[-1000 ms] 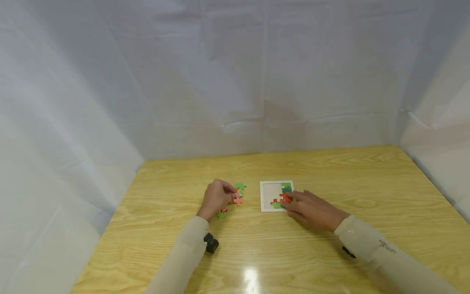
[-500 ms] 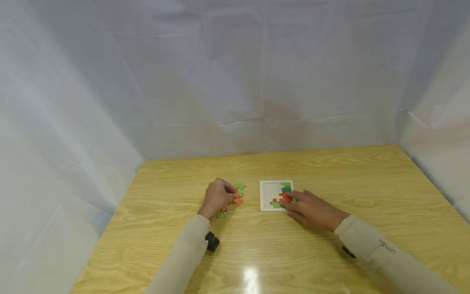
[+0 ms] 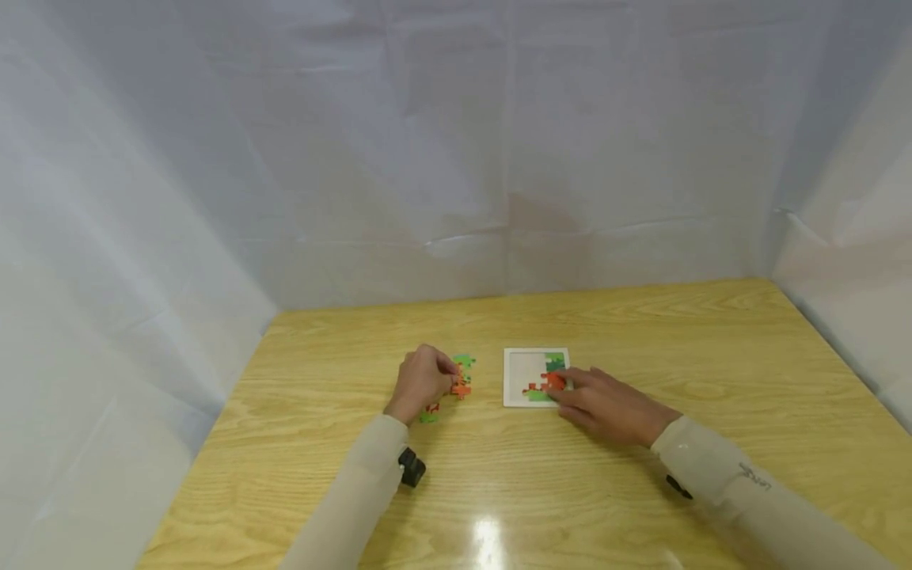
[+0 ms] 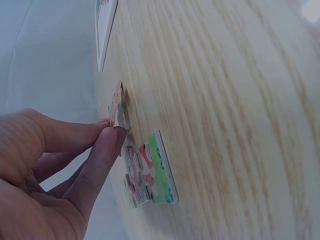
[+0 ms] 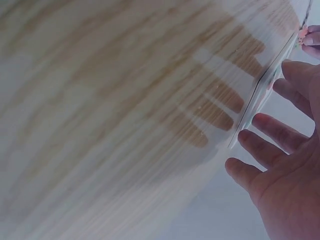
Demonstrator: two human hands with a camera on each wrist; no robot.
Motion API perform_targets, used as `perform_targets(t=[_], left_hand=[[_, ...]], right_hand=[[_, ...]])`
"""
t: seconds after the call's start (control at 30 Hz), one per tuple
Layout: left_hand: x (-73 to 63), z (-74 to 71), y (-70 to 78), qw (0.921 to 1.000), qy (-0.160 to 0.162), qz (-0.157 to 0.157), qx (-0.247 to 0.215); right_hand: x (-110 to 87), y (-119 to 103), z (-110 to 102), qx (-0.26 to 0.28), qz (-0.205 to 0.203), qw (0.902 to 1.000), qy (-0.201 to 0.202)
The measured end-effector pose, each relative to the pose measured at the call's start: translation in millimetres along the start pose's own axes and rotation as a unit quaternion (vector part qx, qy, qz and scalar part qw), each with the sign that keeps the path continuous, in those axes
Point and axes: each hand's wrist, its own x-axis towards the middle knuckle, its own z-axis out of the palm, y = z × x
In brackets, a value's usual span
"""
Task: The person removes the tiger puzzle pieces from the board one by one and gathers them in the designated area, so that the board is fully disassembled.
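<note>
My left hand (image 3: 422, 381) pinches a red-orange jigsaw piece (image 4: 118, 106) between thumb and fingertips, tilted up on edge at the table. Close beside it in the left wrist view are other jigsaw pieces (image 4: 159, 170) with green, red and pink print. A square white puzzle tray (image 3: 507, 380) lies to the right, with green and red pieces fitted along its right side and lower right. Over that side reaches my right hand (image 3: 614, 408), thumb and forefinger on the red piece (image 3: 552, 381). Its other fingers spread loosely past the tray's edge in the right wrist view.
Loose jigsaw pieces lie on the wooden table (image 3: 484, 467) by the left hand: a green one (image 3: 465, 359) behind and a green-and-red one (image 3: 430, 413) nearer the wrist. White sheeting (image 3: 456, 158) hangs behind and at both sides. A black wrist device (image 3: 412, 467) sits on the left sleeve.
The piece in my left fingers has tilted slightly, its face turning from pale pink to red-orange. Both hands stay almost where they were; the view shifts a little.
</note>
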Motion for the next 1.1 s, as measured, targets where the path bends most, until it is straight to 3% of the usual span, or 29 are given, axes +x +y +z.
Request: perform_targets(t=[0.43, 0.73, 0.93, 1.1], left_hand=[[0.2, -0.5, 2.4, 0.9999, -0.011, 0.008, -0.009], [1.7, 16.8, 27.6, 0.9935, -0.057, 0.098, 0.006], [3.6, 34.3, 44.4, 0.9863, -0.106, 0.124, 0.024], [5.8, 47.7, 56.3, 0.9804, -0.121, 0.149, 0.043]], right_hand=[[-6.3, 3.9, -6.6, 0.014, 0.017, 0.9997, -0.008], [-9.2, 4.7, -8.0, 0.010, 0.020, 0.9996, -0.015], [-9.0, 4.3, -8.4, 0.011, 0.013, 0.9997, -0.016], [-9.5, 4.8, -6.7, 0.012, 0.012, 0.9997, -0.019]])
